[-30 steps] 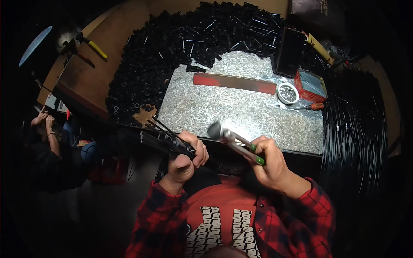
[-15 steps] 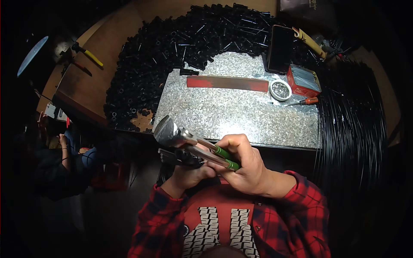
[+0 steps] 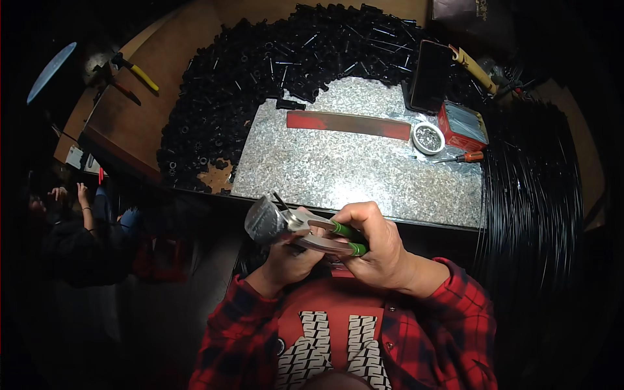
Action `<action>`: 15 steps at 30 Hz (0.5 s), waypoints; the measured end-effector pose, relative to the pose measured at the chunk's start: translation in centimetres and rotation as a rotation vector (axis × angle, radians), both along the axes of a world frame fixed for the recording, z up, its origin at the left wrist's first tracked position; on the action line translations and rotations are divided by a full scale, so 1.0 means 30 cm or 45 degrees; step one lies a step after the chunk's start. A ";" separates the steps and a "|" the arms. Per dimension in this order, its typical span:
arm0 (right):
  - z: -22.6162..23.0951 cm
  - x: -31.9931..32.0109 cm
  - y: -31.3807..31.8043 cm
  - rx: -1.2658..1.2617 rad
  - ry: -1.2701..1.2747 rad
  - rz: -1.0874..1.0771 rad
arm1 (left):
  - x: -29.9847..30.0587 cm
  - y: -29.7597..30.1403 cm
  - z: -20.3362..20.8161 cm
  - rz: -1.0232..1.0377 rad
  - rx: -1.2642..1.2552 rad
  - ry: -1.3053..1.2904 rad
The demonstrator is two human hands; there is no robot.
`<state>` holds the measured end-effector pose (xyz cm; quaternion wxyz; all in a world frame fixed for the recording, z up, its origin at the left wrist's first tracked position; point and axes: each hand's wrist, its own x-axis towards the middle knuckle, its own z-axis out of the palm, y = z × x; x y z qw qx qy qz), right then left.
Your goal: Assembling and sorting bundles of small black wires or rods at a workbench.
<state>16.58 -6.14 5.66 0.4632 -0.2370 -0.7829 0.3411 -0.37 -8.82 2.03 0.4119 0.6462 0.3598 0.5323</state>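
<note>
While the right hand (image 3: 380, 250) curls its fingers around the green handles of metal pliers (image 3: 299, 222), the tool's dark head sits at the left hand (image 3: 289, 263), whose fingers are too hidden to tell their grip, and a thin black rod (image 3: 280, 200) juts up beside it, near the granite-patterned slab (image 3: 312, 162). Work at the hands looks unfinished, the rod not yet set down. Around the slab's far and left sides spreads a heap of small black parts (image 3: 240, 97), with long black strands (image 3: 530, 195) hanging at right; whether these are done or waiting cannot be told.
</note>
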 end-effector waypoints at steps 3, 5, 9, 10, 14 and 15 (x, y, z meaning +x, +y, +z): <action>-0.008 -0.006 0.000 0.015 0.023 0.022 | 0.007 -0.004 0.008 0.010 0.005 0.007; -0.002 -0.006 -0.010 -0.019 0.042 0.017 | 0.010 -0.008 0.009 -0.009 -0.114 -0.135; -0.015 -0.007 -0.011 -0.112 0.039 0.012 | 0.023 -0.008 0.013 -0.013 -0.217 -0.249; -0.015 -0.006 -0.011 -0.094 0.017 -0.008 | 0.028 -0.007 0.024 -0.047 -0.278 -0.293; 0.010 -0.014 -0.031 -0.156 -0.010 0.036 | 0.017 -0.002 -0.043 -0.152 -0.133 -0.300; 0.007 -0.010 -0.031 -0.159 -0.011 0.030 | 0.019 0.001 -0.047 -0.190 -0.112 -0.306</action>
